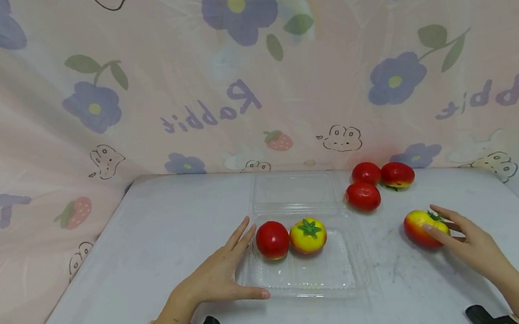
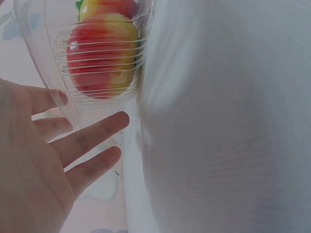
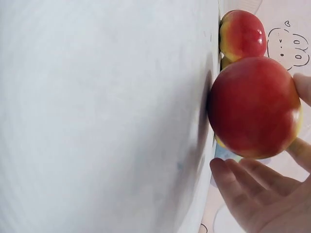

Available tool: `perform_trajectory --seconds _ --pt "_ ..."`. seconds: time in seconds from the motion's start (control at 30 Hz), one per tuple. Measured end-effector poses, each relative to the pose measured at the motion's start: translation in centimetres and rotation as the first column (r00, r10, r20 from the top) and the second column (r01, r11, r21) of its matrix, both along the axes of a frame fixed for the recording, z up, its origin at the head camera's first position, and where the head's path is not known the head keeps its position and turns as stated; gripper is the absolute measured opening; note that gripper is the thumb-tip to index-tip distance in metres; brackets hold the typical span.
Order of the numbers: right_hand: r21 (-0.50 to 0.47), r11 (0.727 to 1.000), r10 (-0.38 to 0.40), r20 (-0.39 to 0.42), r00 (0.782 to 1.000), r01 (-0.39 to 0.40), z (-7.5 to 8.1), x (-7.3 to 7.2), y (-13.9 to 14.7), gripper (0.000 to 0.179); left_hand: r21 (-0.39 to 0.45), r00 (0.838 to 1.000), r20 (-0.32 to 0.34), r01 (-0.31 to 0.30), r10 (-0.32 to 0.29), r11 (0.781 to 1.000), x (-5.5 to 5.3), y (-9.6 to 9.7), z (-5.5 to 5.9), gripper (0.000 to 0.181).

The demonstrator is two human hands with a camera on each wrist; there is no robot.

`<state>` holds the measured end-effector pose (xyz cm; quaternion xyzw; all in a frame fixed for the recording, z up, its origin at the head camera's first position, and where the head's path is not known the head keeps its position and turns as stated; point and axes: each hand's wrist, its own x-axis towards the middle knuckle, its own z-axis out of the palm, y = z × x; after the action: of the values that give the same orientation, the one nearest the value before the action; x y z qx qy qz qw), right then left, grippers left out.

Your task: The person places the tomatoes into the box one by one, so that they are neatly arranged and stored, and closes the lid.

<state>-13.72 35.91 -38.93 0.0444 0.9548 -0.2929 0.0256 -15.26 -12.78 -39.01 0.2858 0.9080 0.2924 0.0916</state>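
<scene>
A clear plastic clamshell box (image 1: 299, 286) lies with its lid folded back, a red tomato (image 1: 272, 240) and a yellow-topped tomato (image 1: 308, 235) with a green star-shaped calyx side by side in it. At the box's left side is my left hand (image 1: 219, 272), fingers spread and thumb near the front corner; in the left wrist view its fingers (image 2: 92, 138) reach along the ribbed wall. Off to the right, my right hand (image 1: 474, 246) pinches a red-and-yellow tomato (image 1: 418, 229) between thumb and finger, close over the table. The other fingers are loosely extended beneath it in the right wrist view.
Three more red tomatoes sit in a group behind and right of the box: one at the front (image 1: 363, 196), one behind (image 1: 366, 173), one at right (image 1: 398, 174). The white table (image 1: 152, 240) meets a flower-printed curtain (image 1: 172, 86) at the back.
</scene>
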Motion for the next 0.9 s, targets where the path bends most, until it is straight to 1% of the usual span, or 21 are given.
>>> perform_trajectory --seconds 0.3,0.57,0.9 --pt "0.007 1.000 0.030 0.001 1.000 -0.030 -0.05 0.33 -0.52 0.074 -0.005 1.000 0.006 0.001 -0.001 1.000 -0.06 0.03 0.05 0.114" --pt "0.019 0.998 0.063 -0.050 0.997 -0.062 -0.22 0.61 -0.65 0.068 -0.005 1.000 -0.006 0.004 -0.004 1.000 -0.03 -0.01 0.04 0.114" --pt "0.025 0.996 0.091 -0.082 0.992 -0.089 -0.14 0.61 -0.81 0.066 -0.002 1.000 0.000 0.002 -0.002 1.000 -0.01 0.01 0.11 0.114"
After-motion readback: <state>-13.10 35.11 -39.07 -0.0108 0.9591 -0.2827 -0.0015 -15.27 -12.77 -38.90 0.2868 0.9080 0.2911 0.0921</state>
